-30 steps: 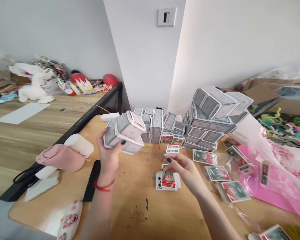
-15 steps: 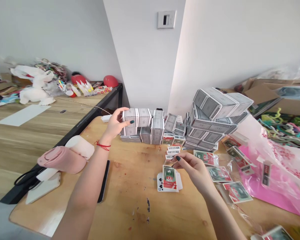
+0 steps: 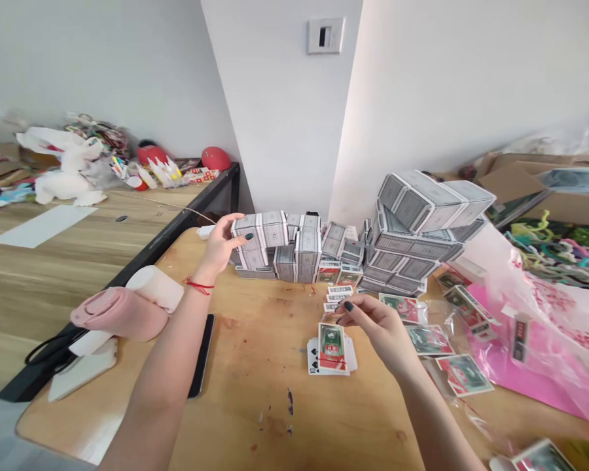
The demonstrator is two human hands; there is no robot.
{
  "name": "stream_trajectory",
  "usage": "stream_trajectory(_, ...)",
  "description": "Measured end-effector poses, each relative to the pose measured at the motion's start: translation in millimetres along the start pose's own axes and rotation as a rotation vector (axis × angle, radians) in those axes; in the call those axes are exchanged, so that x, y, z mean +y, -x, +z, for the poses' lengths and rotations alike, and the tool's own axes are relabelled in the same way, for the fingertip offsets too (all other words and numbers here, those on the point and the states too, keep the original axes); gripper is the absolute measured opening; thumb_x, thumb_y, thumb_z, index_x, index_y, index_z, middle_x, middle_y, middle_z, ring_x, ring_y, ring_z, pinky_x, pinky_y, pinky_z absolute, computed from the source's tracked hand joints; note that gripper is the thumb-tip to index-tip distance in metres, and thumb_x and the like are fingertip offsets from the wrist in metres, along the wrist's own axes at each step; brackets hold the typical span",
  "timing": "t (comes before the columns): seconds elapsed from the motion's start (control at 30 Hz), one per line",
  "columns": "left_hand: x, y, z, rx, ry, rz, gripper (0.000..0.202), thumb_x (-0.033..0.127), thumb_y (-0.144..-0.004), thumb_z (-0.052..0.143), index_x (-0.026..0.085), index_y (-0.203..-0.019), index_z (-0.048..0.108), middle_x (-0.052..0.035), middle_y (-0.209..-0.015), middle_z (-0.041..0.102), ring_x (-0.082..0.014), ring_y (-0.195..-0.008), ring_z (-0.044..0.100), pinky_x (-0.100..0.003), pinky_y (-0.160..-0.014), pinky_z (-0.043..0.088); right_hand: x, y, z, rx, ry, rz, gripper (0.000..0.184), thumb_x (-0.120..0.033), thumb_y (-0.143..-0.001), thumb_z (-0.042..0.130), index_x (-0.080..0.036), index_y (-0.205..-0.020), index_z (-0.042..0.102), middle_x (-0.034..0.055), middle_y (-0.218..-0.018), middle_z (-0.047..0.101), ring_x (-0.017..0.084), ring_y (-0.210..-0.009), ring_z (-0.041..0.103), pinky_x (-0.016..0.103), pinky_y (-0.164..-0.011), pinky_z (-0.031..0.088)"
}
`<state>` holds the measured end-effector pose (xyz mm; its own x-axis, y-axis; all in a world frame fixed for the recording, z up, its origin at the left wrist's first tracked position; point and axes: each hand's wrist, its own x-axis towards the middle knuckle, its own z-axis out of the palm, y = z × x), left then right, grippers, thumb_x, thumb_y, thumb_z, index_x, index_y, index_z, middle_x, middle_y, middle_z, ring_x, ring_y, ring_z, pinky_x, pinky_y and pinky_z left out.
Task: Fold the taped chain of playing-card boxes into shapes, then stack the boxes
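My left hand is closed on a grey-patterned block of card boxes, held against the row of similar boxes at the back of the wooden table. My right hand hovers over a small pile of playing cards in the table's middle, thumb and fingers pinched together just above its top card; whether it grips anything I cannot make out. A few small card labels lie just beyond the pile.
A tall leaning stack of grey boxes stands at the right. Wrapped card decks and a pink plastic bag lie further right. A pink pouch, a white roll and a black phone sit left. A second cluttered table stands behind.
My left hand carried the block of boxes from mid-air near me out to the back row and now holds it there. My right hand rose slightly over the card pile.
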<state>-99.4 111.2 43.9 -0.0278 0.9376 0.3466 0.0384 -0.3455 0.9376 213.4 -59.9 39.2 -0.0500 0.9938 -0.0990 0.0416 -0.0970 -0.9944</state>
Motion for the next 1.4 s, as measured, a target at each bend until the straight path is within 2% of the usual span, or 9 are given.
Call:
stream_trajectory(0.2,-8.8,1.3,-17.3,0.011,-0.060,0.004,0.048,0.020,-0.057,0.078,0.020,-0.100,0.058,-0.0030,-0.102,0.059,-0.0168,-0.088,0.056,-0.027,-0.074,0.047,-2.1,-1.9,-0.1,0.008,-0.025,0.000,0.030,-0.047,-0.080,0.061,-0.017,-0.083,0.064,0.0061,-0.078,0.069,0.018,-0.071,0.066,0.032,-0.071,0.053)
stream_trajectory(0.4,-22.6,1.9,-7.8,-0.086,-0.036,0.022,0.047,0.023,-0.060,0.076,0.020,-0.101,0.056,-0.0050,-0.106,0.058,-0.0193,-0.094,0.055,-0.031,-0.078,0.046,-2.3,-7.4,2.8,-0.005,-0.015,-0.014,0.029,-0.046,-0.080,0.061,-0.018,-0.084,0.064,0.0054,-0.080,0.069,0.017,-0.069,0.066,0.031,-0.070,0.054)
stream_trajectory(0.5,-32.3,2.0,-7.6,-0.102,-0.022,0.029,0.048,0.025,-0.059,0.077,0.020,-0.101,0.055,-0.0055,-0.107,0.057,-0.0198,-0.095,0.055,-0.030,-0.079,0.046,2.9,-17.7,2.1,0.046,-0.028,-0.060,0.026,-0.043,-0.080,0.061,-0.018,-0.088,0.063,0.0040,-0.078,0.068,0.017,-0.069,0.066,0.032,-0.070,0.055)
stream_trajectory(0.67,-42.3,6.1,-14.3,-0.078,0.016,0.012,0.051,0.028,-0.056,0.079,0.019,-0.100,0.055,-0.0051,-0.104,0.058,-0.0200,-0.095,0.055,-0.030,-0.079,0.045,13.7,-49.5,3.8,0.149,0.053,-0.161,0.026,-0.035,-0.078,0.058,-0.020,-0.100,0.059,0.0068,-0.103,0.066,0.018,-0.081,0.065,0.032,-0.069,0.055)
stream_trajectory(0.87,-41.5,6.8,-21.0,-0.121,0.009,0.003,0.052,0.030,-0.054,0.081,0.020,-0.099,0.058,-0.0058,-0.104,0.060,-0.0216,-0.095,0.056,-0.032,-0.081,0.045,13.0,-80.1,14.1,0.203,0.255,-0.295,0.042,-0.026,-0.074,0.057,-0.022,-0.116,0.053,0.0114,-0.126,0.054,0.020,-0.094,0.062,0.034,-0.072,0.055)
stream_trajectory(1.07,-43.3,4.6,-17.3,-0.163,0.008,0.027,0.054,0.031,-0.056,0.082,0.019,-0.102,0.059,-0.0072,-0.110,0.060,-0.0225,-0.100,0.056,-0.034,-0.085,0.045,10.7,-96.0,23.3,0.117,0.292,-0.335,0.062,-0.022,-0.074,0.055,-0.025,-0.135,0.041,0.0132,-0.138,0.041,0.019,-0.094,0.061,0.031,-0.068,0.057)
stream_trajectory(1.27,-42.6,3.4,-7.5,-0.214,0.005,0.059,0.052,0.029,-0.059,0.080,0.018,-0.106,0.060,-0.0105,-0.122,0.058,-0.0258,-0.112,0.054,-0.039,-0.096,0.042,7.8,-101.4,27.7,0.072,0.393,-0.342,0.059,-0.019,-0.075,0.053,-0.025,-0.133,0.046,0.0114,-0.127,0.050,0.019,-0.089,0.062,0.034,-0.072,0.057)
stream_trajectory(1.4,-41.3,6.5,-2.4,-0.243,0.015,0.075,0.057,0.028,-0.064,0.078,0.020,-0.116,0.058,-0.0115,-0.136,0.051,-0.0275,-0.127,0.045,-0.041,-0.105,0.036,12.7,-102.8,28.3,0.074,0.385,-0.347,0.059,-0.018,-0.074,0.053,-0.025,-0.132,0.045,0.0117,-0.128,0.050,0.019,-0.088,0.062,0.035,-0.073,0.056)
